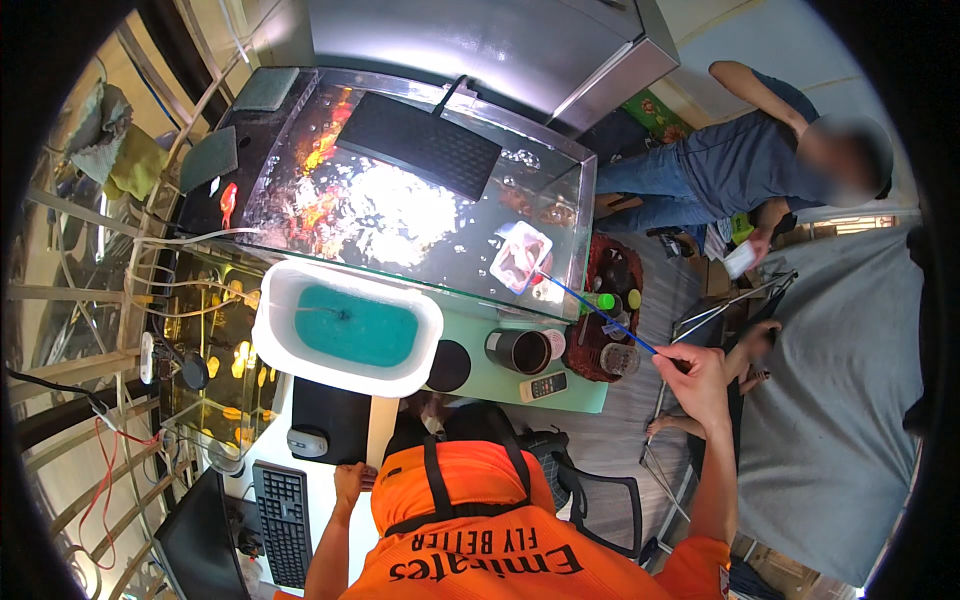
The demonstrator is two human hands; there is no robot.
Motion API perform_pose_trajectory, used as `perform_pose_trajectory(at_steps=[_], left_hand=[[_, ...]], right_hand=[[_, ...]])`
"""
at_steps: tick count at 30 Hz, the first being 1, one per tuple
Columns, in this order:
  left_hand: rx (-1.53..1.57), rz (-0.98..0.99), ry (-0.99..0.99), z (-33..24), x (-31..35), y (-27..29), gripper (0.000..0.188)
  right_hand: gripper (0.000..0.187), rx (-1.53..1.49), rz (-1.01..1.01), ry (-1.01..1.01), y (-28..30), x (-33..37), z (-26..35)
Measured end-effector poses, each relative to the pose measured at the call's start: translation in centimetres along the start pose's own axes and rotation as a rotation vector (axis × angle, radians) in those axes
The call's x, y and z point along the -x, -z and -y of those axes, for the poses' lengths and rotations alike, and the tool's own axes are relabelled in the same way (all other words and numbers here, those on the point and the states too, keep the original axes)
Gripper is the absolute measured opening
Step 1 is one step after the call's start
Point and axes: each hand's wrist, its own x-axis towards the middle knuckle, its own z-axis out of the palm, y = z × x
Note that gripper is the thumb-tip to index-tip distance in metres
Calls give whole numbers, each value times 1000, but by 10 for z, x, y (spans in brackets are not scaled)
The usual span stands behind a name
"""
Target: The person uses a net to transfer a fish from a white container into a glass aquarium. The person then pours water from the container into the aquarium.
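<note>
My right hand (697,381) is closed around the blue handle of a small fish net (521,257). Its white mesh head is over the near right corner of a large glass fish tank (450,275); whether it touches the water I cannot tell. Orange and red fish (318,150) show in the tank's left part. Down by the white desk's edge, my left hand (352,482) is closed at the lower end of a pale wooden strip (381,430); what its fingers hold is hidden. A white tub (268,345) of blue-green liquid stands against the tank's near side.
A black grid panel (420,145) lies across the tank. On the green tabletop (480,385) are a dark cup (518,350) and a remote control (543,387). Keyboard (281,520) and mouse (307,443) lie left. One person (735,160) stands far right; another reclines below.
</note>
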Motion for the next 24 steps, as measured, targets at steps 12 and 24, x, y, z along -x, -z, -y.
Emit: perform_pose_trajectory(at_steps=[12,24], left_hand=[[-7,-9,-4,-7,4,-1,33],[8,27,7,0,0,2,33]], right_hand=[[12,54,-14,69,5,0,-1],[15,149,17,47,16,-2,16]])
